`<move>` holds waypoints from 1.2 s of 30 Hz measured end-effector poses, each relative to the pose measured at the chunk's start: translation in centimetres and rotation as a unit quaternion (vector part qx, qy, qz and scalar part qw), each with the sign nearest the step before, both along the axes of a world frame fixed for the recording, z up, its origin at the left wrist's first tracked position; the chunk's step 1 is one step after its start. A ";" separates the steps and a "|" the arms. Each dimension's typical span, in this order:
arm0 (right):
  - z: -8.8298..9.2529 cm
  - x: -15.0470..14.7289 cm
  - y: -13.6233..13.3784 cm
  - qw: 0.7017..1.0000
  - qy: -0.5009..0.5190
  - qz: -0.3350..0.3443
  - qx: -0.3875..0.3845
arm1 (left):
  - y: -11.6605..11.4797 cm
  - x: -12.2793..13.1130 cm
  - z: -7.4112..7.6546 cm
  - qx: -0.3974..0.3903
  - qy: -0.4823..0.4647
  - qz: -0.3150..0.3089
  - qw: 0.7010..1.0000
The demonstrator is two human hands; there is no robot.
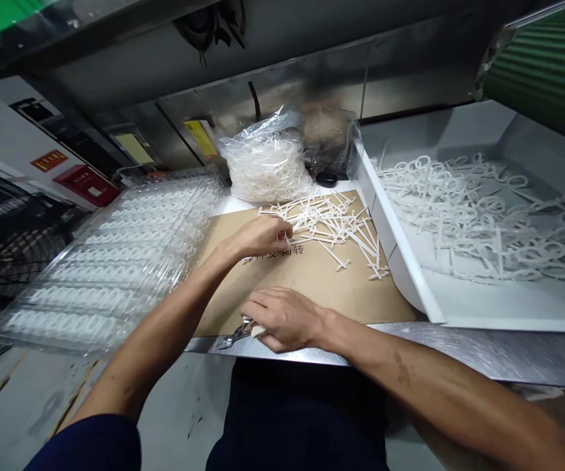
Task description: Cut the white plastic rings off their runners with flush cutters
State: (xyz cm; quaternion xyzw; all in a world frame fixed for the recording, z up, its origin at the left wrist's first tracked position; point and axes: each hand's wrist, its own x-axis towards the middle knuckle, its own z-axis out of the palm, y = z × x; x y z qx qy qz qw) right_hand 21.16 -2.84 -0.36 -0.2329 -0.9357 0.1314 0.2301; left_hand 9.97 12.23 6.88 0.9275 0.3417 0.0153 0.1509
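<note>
My left hand (268,235) is closed in a pinch at the left edge of a loose pile of thin white plastic sprues (334,222). A white plastic piece (287,243) shows at its fingertips, mostly hidden by the fingers. Closer to me, my right hand (285,318) is wrapped round a pair of nippers (236,335) with light-coloured grips. Their metal jaws point left, over the front edge of the bench. Both hands are above a brown cardboard sheet (311,297) with printed characters.
On the right stands a white bin (404,261) with many looped white plastic parts (459,209). Stacked clear trays (115,255) of white parts lie left. Behind the pile are a clear bag of white parts (267,167) and a black round object (326,178). A green ribbed belt (547,72) overhangs the bin.
</note>
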 end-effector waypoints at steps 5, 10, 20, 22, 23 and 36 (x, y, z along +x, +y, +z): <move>0.2 0.2 0.0 1.000 -0.005 -0.003 0.001 | -1.5 -1.9 -0.8 -0.028 -0.083 0.047 0.995; 0.2 0.3 0.0 1.000 0.002 0.002 0.002 | -4.1 -5.1 -2.7 -0.063 -0.155 0.113 0.979; 0.0 0.4 -0.3 1.000 0.026 0.003 -0.013 | -8.1 -8.4 -4.9 -0.005 -0.189 0.189 0.964; 0.1 0.5 -0.3 0.999 0.033 -0.005 -0.015 | -8.1 -8.6 -5.2 0.001 -0.208 0.205 0.957; 0.2 0.5 -0.3 0.999 0.038 -0.008 -0.015 | -8.2 -8.7 -5.3 -0.001 -0.221 0.214 0.952; 0.1 0.2 -0.9 0.993 0.108 0.048 -0.025 | -11.1 -9.2 -6.9 -0.041 -0.278 0.224 0.933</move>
